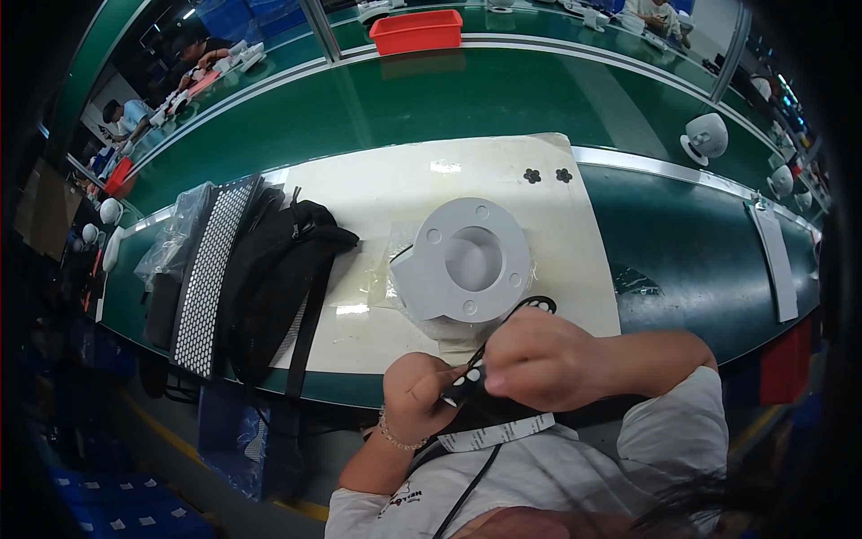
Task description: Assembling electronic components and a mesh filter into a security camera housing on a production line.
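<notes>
Close to my body, my left hand (416, 393) and my right hand (541, 361) are closed on a narrow black strip with white round dots (463, 384). The strip runs between my fingers, and its dotted far end curls out beyond my right hand. My fingertips partly cover it. Just beyond my hands, a white ring-shaped housing (433, 238) lies on a clear plastic bag on the pale work mat (359, 162). Small round recesses or pads sit around its centre opening, and a squared extension points left. Two black flower-shaped pieces (533, 176) lie at the mat's far right.
Left are a black fabric bag (287, 278), a black sheet with white ovals (208, 278) and clear plastic wrapping (175, 238). Along the far side stand a red bin (416, 32) and a white camera-like device (705, 138). A white bar (774, 260) lies right. Other people work beyond.
</notes>
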`<state>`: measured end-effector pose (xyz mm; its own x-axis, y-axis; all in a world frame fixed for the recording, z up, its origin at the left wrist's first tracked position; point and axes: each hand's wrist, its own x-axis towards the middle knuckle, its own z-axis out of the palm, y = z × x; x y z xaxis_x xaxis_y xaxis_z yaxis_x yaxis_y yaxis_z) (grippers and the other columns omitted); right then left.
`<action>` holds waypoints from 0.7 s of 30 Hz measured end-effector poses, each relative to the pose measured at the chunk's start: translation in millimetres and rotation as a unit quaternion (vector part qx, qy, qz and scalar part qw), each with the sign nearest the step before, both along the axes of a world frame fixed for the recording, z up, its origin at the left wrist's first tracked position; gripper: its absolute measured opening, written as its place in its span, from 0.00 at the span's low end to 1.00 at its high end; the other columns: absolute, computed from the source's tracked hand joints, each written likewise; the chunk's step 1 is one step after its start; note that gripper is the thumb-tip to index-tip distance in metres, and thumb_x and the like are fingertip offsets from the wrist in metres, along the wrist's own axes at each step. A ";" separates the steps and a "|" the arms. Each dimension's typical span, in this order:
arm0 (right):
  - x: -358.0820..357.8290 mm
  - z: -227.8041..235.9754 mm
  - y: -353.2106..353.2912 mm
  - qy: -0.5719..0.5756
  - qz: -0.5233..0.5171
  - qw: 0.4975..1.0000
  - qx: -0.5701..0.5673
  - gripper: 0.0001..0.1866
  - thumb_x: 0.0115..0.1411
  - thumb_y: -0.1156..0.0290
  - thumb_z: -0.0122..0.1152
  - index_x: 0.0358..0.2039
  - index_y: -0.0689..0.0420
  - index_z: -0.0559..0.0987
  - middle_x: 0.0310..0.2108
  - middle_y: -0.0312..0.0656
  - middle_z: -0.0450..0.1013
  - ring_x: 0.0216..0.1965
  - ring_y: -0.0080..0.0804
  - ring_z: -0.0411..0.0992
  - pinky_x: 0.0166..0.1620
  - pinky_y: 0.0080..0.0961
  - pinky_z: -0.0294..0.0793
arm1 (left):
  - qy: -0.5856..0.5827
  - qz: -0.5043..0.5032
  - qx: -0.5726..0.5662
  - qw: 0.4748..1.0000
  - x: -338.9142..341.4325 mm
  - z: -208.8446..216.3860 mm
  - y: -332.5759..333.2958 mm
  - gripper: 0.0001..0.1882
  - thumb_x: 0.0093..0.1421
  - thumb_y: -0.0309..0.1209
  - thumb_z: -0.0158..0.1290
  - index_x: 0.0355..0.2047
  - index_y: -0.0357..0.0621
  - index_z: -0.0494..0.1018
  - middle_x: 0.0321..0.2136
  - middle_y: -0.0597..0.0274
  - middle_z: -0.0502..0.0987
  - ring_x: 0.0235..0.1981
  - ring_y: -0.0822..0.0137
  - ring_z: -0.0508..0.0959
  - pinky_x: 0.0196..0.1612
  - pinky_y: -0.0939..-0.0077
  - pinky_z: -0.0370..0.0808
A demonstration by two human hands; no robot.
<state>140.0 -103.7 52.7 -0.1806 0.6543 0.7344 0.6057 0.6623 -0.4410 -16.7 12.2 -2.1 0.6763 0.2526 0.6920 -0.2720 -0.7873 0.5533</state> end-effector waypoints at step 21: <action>51.0 51.3 43.4 0.191 -0.178 0.950 -0.170 0.25 0.51 0.84 0.44 0.50 0.49 0.62 0.38 0.40 0.63 0.31 0.23 0.65 0.32 0.18 0.66 | -0.009 0.026 -0.010 1.000 5.8 -3.3 -1.2 0.16 0.36 0.22 0.63 0.25 0.38 0.69 0.57 0.41 0.50 0.33 0.62 0.75 0.31 0.76 0.72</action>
<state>191.1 -60.3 103.9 0.3352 0.8344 0.4376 0.5171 0.2253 -0.8257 -11.0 11.1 -5.3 0.6498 0.3010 0.6980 -0.2398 -0.7902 0.5640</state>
